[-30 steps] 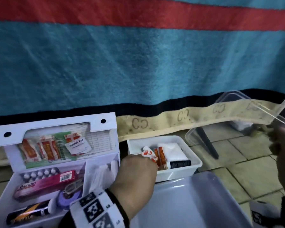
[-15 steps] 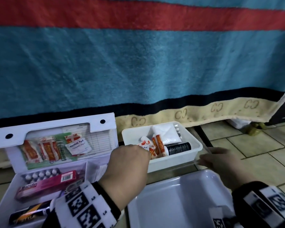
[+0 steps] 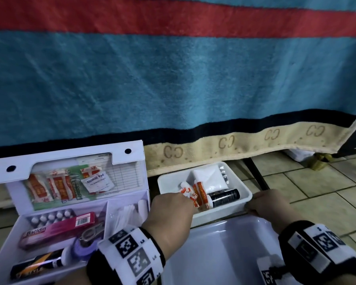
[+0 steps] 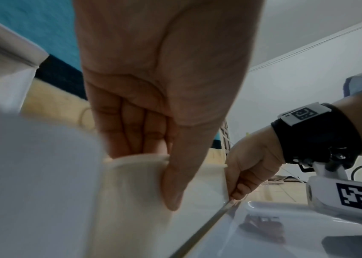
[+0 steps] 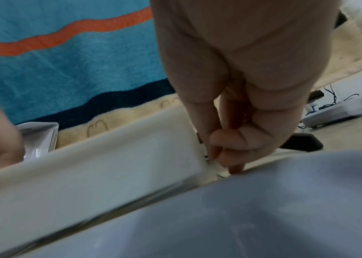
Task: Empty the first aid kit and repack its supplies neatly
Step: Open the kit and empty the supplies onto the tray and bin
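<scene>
Head view: both grips clasp the white tray (image 3: 224,210), left (image 3: 171,210) near rim, right (image 3: 269,204) seemingly its corner.

1. Left hand (image 3: 170,212): bare, no glove or ring visible.
2. Left wristband (image 3: 130,256): black strap carrying white panels printed with black square-code markers; small lettering at the panels' 3 o'clock edge.
3. Right hand (image 3: 268,204): bare.
4. Right wristband (image 4: 316,134): black strap, white tag with a black marker.
5. Right camera mount (image 4: 348,195): white housing below the strap, black square code, dark screws, black cable looping at 3 o'clock.
</scene>
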